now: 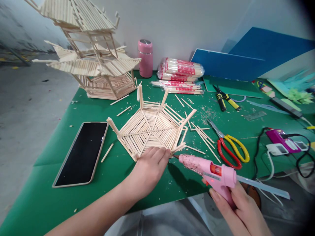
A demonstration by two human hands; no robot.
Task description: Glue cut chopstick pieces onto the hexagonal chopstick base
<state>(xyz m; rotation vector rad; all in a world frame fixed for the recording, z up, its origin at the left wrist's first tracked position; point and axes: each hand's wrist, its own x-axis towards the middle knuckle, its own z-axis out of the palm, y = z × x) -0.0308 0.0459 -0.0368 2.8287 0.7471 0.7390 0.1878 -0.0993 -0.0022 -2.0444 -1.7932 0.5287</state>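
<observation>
A hexagonal base of wooden sticks [150,129] lies on the green table, with short posts rising at its corners. My left hand [150,167] is closed over the near edge of this base, the fingertips close to its near-right corner; what lies beneath the fingers is hidden. In my right hand [242,206] is a pink hot glue gun [209,170], gripped by its handle, with a small red light showing. A clear glue stick [264,186] sticks out from the gun's rear. Its nozzle points left and meets the near-right corner post beside my left fingertips.
A tiered stick pagoda [91,62] stands at the back left. A phone [81,154] lies left of the base; scissors [231,144], pliers [225,98] and loose sticks [203,136] are to the right. Behind are a pink flask [145,59] and bagged sticks [180,70]. A power strip [283,141] with cables sits far right.
</observation>
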